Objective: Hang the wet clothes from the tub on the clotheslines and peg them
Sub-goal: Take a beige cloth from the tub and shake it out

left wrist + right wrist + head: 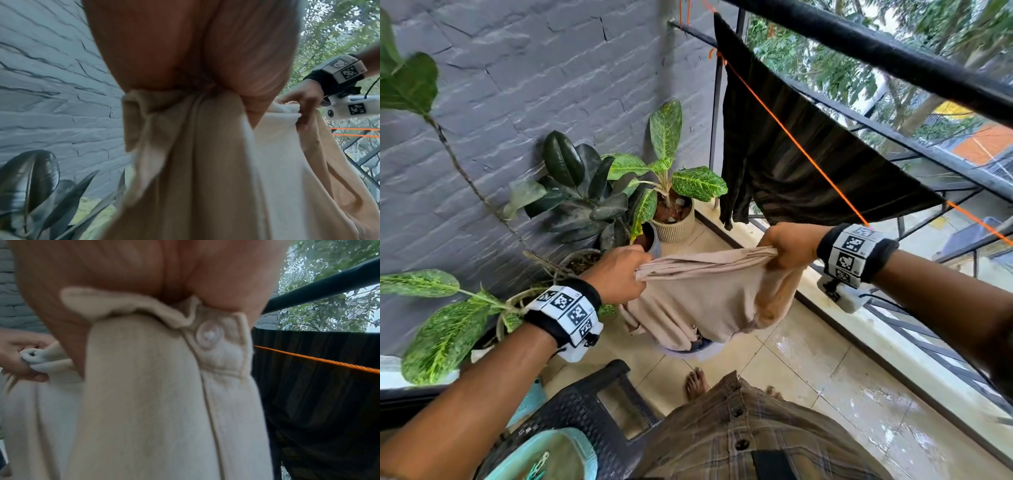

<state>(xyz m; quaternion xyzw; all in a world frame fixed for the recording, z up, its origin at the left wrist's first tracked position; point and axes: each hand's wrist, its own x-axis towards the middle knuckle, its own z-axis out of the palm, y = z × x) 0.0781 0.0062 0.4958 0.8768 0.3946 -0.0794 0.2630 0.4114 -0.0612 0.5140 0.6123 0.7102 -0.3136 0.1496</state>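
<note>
A wet beige garment (702,298) hangs stretched between both hands above the tub (688,347), whose rim peeks out below it. My left hand (619,274) grips the garment's bunched left end (164,113). At the other end, where a button (208,337) shows, my right hand (787,245) clutches the cloth just below the orange clothesline (808,157). A black garment (808,164) is draped over that line; a second orange line (979,222) runs off to the right.
Potted plants (667,192) stand against the grey wall (517,85) on the left. A black balcony railing (893,54) runs along the right. A dark plastic chair (585,411) with a teal basket of pegs (544,459) sits at my left. The tiled floor (825,370) is wet.
</note>
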